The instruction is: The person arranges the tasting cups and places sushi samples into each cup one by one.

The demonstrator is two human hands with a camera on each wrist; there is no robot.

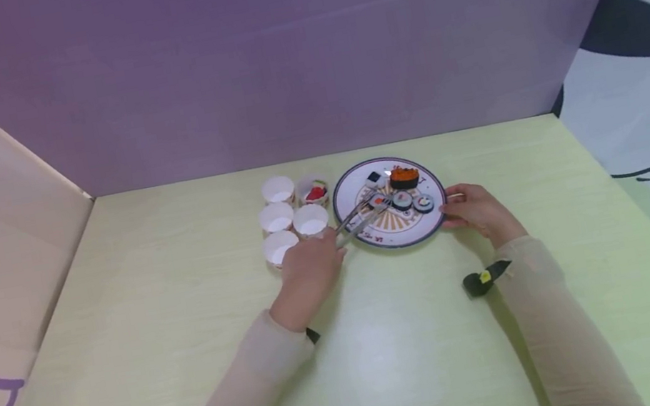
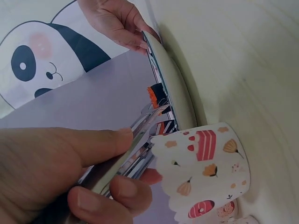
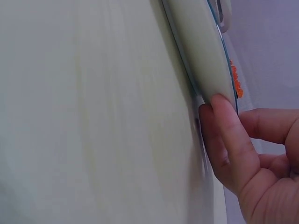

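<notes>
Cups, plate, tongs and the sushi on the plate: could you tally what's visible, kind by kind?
Cups: 5
Plate: 1
Tongs: 1
Sushi-like pieces on the plate: 5
Total: 12
The left hand may hide another cup; the contents of the filled cup are left out.

Left hand (image 1: 312, 263) grips, just left of plate (image 1: 345, 192); right hand (image 1: 483, 211) pinches plate's right edge; forearms (image 1: 563, 313) extended.
</notes>
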